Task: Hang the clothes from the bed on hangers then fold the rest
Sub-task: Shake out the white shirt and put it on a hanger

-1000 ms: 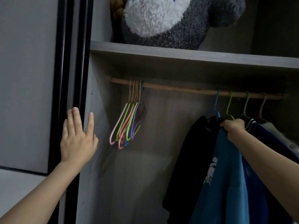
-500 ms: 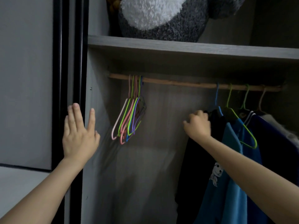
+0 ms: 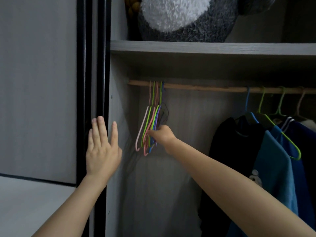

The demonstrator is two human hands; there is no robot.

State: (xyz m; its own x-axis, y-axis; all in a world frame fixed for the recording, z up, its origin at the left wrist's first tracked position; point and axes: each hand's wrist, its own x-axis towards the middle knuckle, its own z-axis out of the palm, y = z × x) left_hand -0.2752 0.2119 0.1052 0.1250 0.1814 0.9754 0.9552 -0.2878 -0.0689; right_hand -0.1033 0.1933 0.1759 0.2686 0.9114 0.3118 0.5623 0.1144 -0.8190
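Pulling one of the empty hangers (image 3: 150, 127) free is the trick, I'd say: pinch a single bar and lift its hook straight up off the rail (image 3: 205, 87) so the rest don't tangle along. Right hand (image 3: 162, 136) has its fingers curled into the bunch, while left hand (image 3: 102, 151) lies flat and open on the door frame (image 3: 101, 65). They're thin ones in pink, green, blue and purple, bunched at the rail's left end.

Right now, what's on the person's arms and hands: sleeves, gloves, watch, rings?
Nothing worn shows. The left hand and right hand are ungloved, with no rings visible. The left forearm and right forearm are bare to the frame edge: no sleeves, watch or bands.
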